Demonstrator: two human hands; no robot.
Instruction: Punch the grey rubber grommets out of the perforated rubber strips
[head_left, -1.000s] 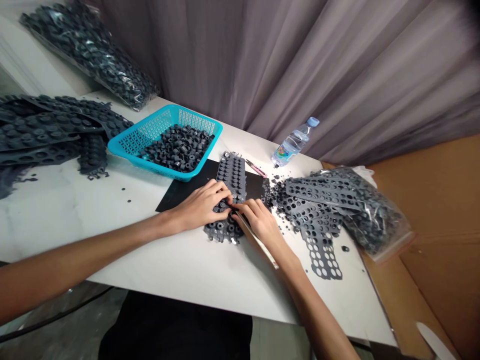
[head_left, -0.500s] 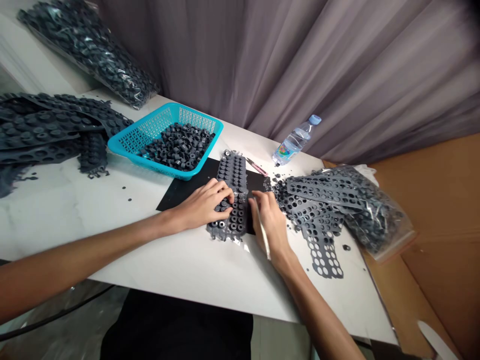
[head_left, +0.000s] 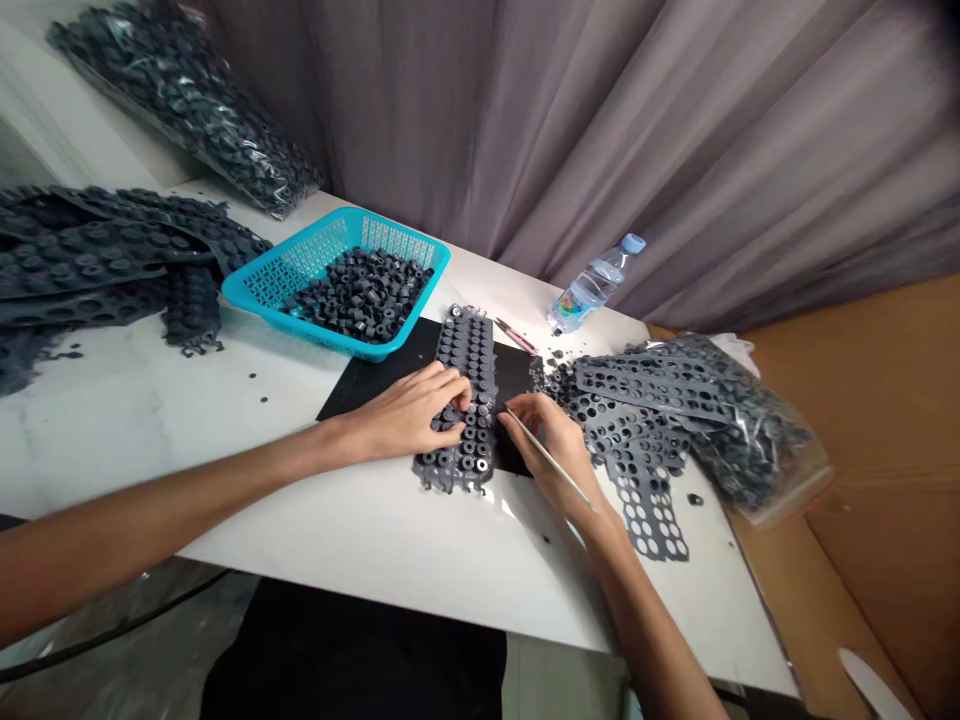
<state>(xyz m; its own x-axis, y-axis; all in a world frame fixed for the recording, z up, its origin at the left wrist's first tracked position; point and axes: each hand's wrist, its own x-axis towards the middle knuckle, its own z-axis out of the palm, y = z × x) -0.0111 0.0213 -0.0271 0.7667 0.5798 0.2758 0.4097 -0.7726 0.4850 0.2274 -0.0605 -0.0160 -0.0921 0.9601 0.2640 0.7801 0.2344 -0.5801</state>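
Observation:
A dark grey rubber sheet (head_left: 466,400) studded with small round rings lies on a black mat (head_left: 375,385) in front of me. My left hand (head_left: 409,412) rests on the sheet's left side, fingers curled and pressing down on the rings. My right hand (head_left: 551,445) sits at the sheet's right edge, closed round a thin pale stick-like tool (head_left: 547,457) whose tip points at the sheet.
A turquoise basket (head_left: 270,290) holds several loose rings. Punched-out sheets (head_left: 637,420) and a clear bag of rings (head_left: 750,440) lie at right, more sheets (head_left: 90,260) at left, another bag (head_left: 187,110) far left. A water bottle (head_left: 592,285) lies behind; pink cutters (head_left: 516,338) are nearby.
My right hand has moved from over the sheet's middle to its right edge, and the tool has swung to point left. My left hand has stayed on the sheet.

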